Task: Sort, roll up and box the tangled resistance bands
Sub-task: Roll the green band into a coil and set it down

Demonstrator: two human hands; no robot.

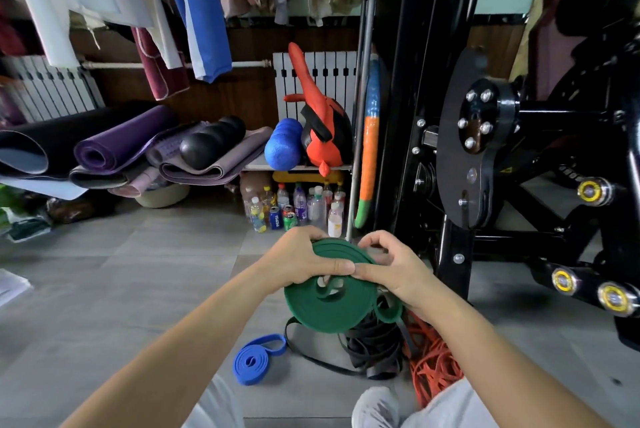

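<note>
A wide green resistance band [329,306], wound into a thick coil, is held in front of me above the floor. My left hand [304,261] grips the coil's top left, thumb laid across it. My right hand [391,268] pinches the coil's right side, thumb meeting the left thumb. A loose green end [389,311] hangs below my right hand. On the floor beneath lie a rolled blue band [256,360], a heap of black bands [374,344] and tangled orange bands [433,358].
A black exercise machine [485,157] stands close on the right. Rolled mats [121,147], a blue foam roller [284,145] and a red bag sit on a low shelf ahead, with bottles and cans [294,209] under it. Clothes hang above. Grey floor spreads to the left.
</note>
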